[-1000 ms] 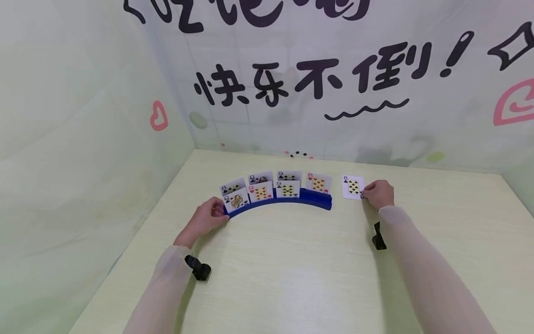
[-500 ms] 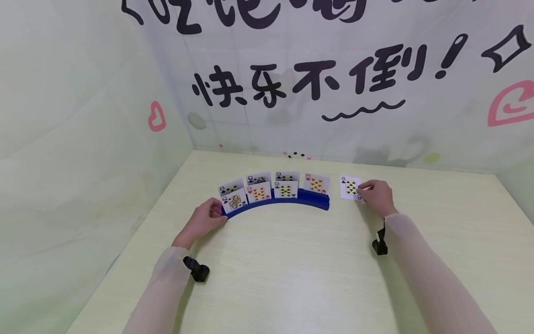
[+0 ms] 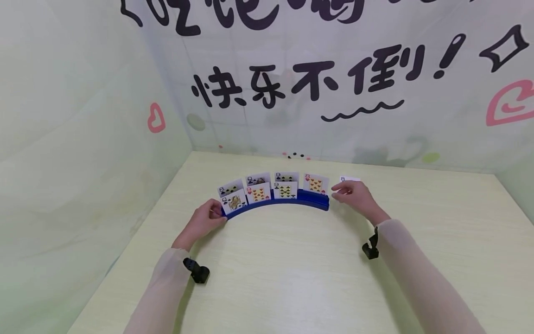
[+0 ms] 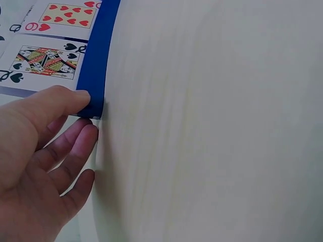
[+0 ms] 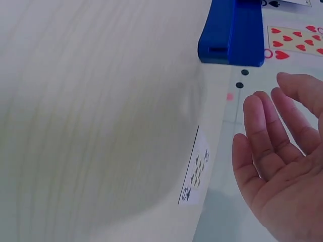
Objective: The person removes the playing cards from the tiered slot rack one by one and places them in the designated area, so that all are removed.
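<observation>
A curved blue card holder (image 3: 288,199) stands on the table with playing cards upright in two rows. My left hand (image 3: 203,218) grips its left end, thumb on the front face beside the queen of spades (image 4: 45,63). Next to that queen stand a nine of hearts (image 3: 259,193) and a black nine (image 3: 285,190). At the right end, the eight of hearts (image 3: 315,183) stands alone in the back row. My right hand (image 3: 354,197) hovers just right of it, fingers apart and holding nothing. A black eight (image 5: 196,174) lies flat on the table, mostly hidden behind this hand in the head view.
The pale wooden table (image 3: 283,269) reaches back to a white printed cloth wall (image 3: 267,130) with large dark lettering. Another cloth wall (image 3: 92,162) closes the left side. A small black camera mount (image 3: 197,271) sits on each wrist.
My right hand has left the black eight on the table and moved left to the holder's right end, its fingers opening. The left hand stays on the holder's left end.
</observation>
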The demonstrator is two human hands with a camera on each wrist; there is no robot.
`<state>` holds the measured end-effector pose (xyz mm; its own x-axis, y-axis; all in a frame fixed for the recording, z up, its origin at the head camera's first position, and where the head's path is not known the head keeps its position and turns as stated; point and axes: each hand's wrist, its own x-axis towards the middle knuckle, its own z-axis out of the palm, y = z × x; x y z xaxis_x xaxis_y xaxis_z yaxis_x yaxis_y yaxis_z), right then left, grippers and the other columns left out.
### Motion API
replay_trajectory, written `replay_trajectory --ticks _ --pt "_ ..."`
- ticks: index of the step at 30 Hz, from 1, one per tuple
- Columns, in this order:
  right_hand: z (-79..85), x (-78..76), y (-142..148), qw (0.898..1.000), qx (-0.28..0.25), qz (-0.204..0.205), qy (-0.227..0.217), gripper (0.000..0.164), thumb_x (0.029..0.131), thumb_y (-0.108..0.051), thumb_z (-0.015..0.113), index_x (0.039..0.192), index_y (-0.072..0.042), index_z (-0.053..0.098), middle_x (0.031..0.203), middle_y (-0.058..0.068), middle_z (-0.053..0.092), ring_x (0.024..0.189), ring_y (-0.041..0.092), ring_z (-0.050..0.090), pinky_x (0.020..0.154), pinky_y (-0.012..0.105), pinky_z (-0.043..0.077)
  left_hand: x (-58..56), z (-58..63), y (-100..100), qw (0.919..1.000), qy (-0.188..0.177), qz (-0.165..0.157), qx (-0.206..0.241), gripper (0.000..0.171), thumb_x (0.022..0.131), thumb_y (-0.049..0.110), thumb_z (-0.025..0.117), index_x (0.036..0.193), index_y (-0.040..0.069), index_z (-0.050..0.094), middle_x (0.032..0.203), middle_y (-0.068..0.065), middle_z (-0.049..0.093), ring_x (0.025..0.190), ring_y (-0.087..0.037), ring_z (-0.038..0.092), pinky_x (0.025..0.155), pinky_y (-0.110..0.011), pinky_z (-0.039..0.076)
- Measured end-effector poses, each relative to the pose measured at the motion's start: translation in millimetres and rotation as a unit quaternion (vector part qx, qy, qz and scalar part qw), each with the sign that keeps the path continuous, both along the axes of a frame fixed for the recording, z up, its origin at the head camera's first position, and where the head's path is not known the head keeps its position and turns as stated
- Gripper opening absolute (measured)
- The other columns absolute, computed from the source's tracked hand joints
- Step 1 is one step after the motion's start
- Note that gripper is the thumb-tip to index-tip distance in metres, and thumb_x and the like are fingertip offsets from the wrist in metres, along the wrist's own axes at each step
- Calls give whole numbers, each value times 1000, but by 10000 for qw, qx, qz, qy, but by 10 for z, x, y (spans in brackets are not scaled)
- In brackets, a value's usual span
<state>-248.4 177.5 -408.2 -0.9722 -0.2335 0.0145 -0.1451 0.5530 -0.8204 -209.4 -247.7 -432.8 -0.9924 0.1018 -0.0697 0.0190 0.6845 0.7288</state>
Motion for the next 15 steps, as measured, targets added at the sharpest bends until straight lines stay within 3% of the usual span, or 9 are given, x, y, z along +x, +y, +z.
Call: replay_trajectory --ticks 5,15 --pt "0 -3 -90 9999 -26 136 62 27 86 -13 63 106 5 62 101 19 62 89 29 58 75 37 47 -7 -30 -6 10000 -30 26 22 33 83 7 65 111 -1 48 99 -14 56 87 -23 53 76 -34 44" --pt "-33 -71 -212 9998 82 118 -97 21 84 -13 66 97 3 63 95 16 62 85 28 58 72 36 47 -9 -38 -9 10000 -19 26 69 33 83 7 65 110 -1 48 98 -14 56 87 -23 53 76 -34 44"
